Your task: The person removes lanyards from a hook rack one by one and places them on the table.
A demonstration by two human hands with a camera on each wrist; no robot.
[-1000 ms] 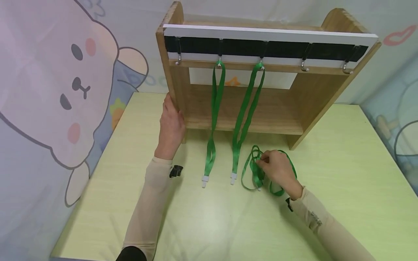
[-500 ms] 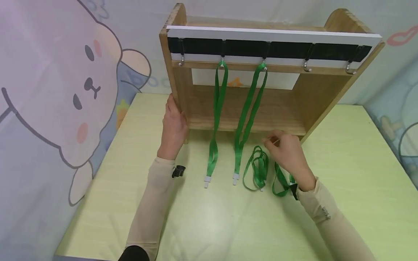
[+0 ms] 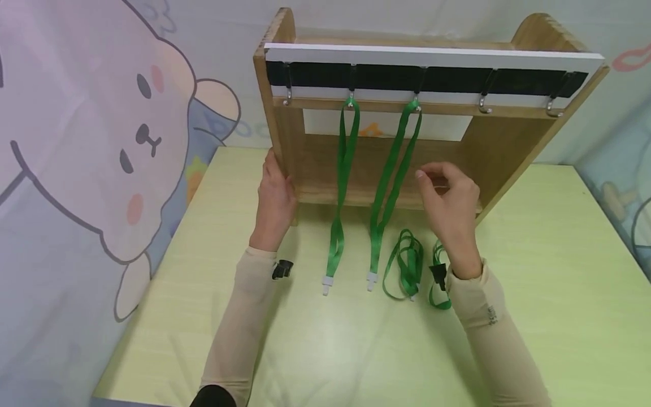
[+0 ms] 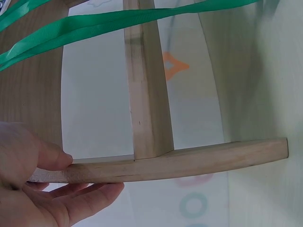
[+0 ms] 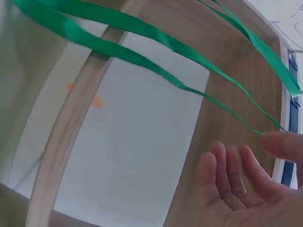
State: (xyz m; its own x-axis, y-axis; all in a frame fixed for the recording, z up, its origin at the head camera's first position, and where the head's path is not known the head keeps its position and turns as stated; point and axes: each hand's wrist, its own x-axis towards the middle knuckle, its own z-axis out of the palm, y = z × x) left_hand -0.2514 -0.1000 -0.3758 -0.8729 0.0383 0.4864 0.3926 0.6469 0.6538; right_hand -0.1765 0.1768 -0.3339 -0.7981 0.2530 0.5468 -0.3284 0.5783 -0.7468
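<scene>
My left hand (image 3: 273, 212) grips the left side board of a wooden shelf (image 3: 540, 133). In the left wrist view its thumb lies on one face of that board (image 4: 203, 165) and the fingers on the other. Two green lanyards hang from hooks: one (image 3: 347, 152) on the second hook from the left, another (image 3: 391, 169) on the middle hook. My right hand (image 3: 451, 206) is raised before the shelf, right of the middle lanyard, fingers loosely bent. Nothing shows between thumb and fingers (image 5: 225, 182). Below it lie a bundled green lanyard (image 3: 411, 271) and another (image 3: 440, 304), partly hidden by the wrist.
A white rail with a black strip (image 3: 452, 79) and several metal hooks runs along the shelf's top front. Bare hooks are at the far left (image 3: 287, 97) and on the right (image 3: 484, 105). The shelf stands on a pale table (image 3: 325, 350) against a printed cloth backdrop.
My right hand has left the lanyards on the table and risen up toward the shelf's front. The left hand keeps its grip on the side board. The view has shifted slightly.
</scene>
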